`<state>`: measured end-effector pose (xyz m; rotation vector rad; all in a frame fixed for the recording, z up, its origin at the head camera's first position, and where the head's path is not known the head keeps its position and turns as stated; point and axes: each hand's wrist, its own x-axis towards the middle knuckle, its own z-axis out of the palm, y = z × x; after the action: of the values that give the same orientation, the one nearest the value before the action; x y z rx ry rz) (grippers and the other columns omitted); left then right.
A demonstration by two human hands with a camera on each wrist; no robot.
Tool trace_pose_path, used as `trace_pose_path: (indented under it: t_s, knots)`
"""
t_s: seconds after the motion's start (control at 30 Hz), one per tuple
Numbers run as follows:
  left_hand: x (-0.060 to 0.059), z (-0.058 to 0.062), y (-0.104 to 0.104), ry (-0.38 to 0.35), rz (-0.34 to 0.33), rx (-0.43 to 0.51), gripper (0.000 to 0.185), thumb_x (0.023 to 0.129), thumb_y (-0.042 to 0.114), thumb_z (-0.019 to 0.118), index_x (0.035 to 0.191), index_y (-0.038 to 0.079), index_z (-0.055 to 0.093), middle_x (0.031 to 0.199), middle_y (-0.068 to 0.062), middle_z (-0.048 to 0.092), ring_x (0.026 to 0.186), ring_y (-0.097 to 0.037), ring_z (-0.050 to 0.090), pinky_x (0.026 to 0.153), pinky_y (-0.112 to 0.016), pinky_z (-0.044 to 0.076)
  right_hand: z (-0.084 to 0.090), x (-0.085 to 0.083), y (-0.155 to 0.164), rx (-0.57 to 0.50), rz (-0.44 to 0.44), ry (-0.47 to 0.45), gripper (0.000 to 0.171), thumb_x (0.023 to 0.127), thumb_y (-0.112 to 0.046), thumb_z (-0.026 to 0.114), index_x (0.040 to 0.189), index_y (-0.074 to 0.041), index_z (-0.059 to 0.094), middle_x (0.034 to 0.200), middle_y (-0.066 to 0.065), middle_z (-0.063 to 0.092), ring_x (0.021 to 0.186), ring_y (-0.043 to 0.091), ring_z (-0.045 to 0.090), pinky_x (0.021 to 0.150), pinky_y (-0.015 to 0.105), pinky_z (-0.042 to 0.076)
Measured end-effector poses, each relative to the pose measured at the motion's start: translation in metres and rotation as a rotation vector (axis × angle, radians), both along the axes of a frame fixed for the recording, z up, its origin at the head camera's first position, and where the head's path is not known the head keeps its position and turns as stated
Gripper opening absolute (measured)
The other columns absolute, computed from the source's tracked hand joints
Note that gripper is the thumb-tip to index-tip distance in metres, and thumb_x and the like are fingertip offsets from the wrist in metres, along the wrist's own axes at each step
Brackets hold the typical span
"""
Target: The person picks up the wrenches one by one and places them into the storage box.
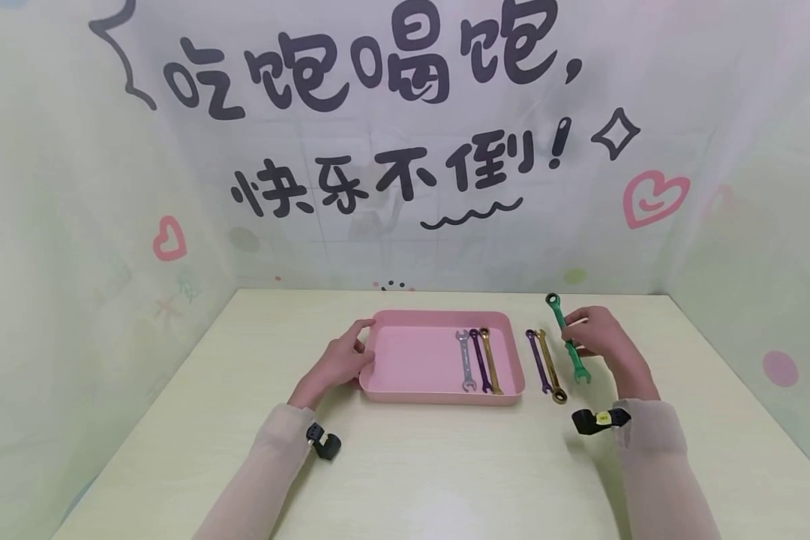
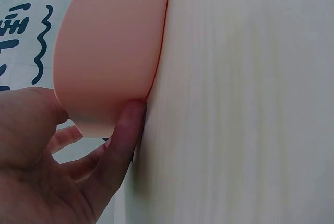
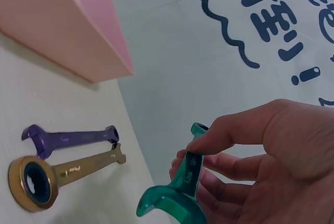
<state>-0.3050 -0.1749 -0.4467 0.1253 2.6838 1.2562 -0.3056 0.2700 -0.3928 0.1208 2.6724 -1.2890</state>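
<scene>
My right hand (image 1: pixel 597 330) pinches a green combination wrench (image 3: pixel 189 174) by its shank, thumb against the fingers. The wrench's ring end points away and its open jaw toward me; in the right wrist view it is raised off the table. My left hand (image 1: pixel 343 358) holds the left end of a pink tray (image 1: pixel 412 398), thumb against the outer wall near the base, as the left wrist view shows. Inside the tray, at its right side, lie a silver wrench (image 1: pixel 466 361), a purple wrench (image 1: pixel 480 361) and a gold wrench (image 1: pixel 490 361).
Right of the tray, a second purple wrench (image 3: pixel 73 139) and a second gold wrench (image 3: pixel 78 173) lie side by side on the pale wooden table (image 1: pixel 445 465). A printed cloth backdrop (image 1: pixel 378 255) stands behind and at both sides.
</scene>
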Motion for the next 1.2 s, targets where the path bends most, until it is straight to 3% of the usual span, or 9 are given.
trace_pose_path:
  t_s: [0.5,0.77,1.2]
  knots:
    - [0.001,0.001,0.001,-0.009,0.007,0.003,0.069,0.098,0.013,0.058,0.161,0.023,0.033,0.104,-0.015,0.06,0.07,-0.021,0.064,0.058,-0.028,0.054,0.011,0.004,-0.009,-0.071,0.021,0.058,0.044,0.099,-0.015,0.058,0.133,0.011,0.052,0.117,0.029,0.067,0.085,0.014,0.069,0.095,0.051,0.06]
    - [0.001,0.001,0.001,-0.002,0.004,0.001,0.069,0.097,0.013,0.058,0.161,0.022,0.033,0.104,-0.014,0.061,0.07,-0.02,0.063,0.058,-0.028,0.053,0.013,0.005,-0.013,-0.098,0.022,0.075,0.046,0.1,-0.017,0.059,0.136,0.01,0.051,0.123,0.03,0.066,0.097,0.025,0.071,0.096,0.051,0.059]
    - [0.0,0.002,0.0,-0.013,0.0,-0.002,0.069,0.098,0.012,0.058,0.161,0.022,0.032,0.104,-0.015,0.06,0.071,-0.021,0.063,0.058,-0.028,0.053,0.016,0.004,-0.018,-0.113,0.028,0.105,0.045,0.099,-0.016,0.06,0.135,0.01,0.051,0.121,0.028,0.067,0.095,0.023,0.072,0.092,0.047,0.061]
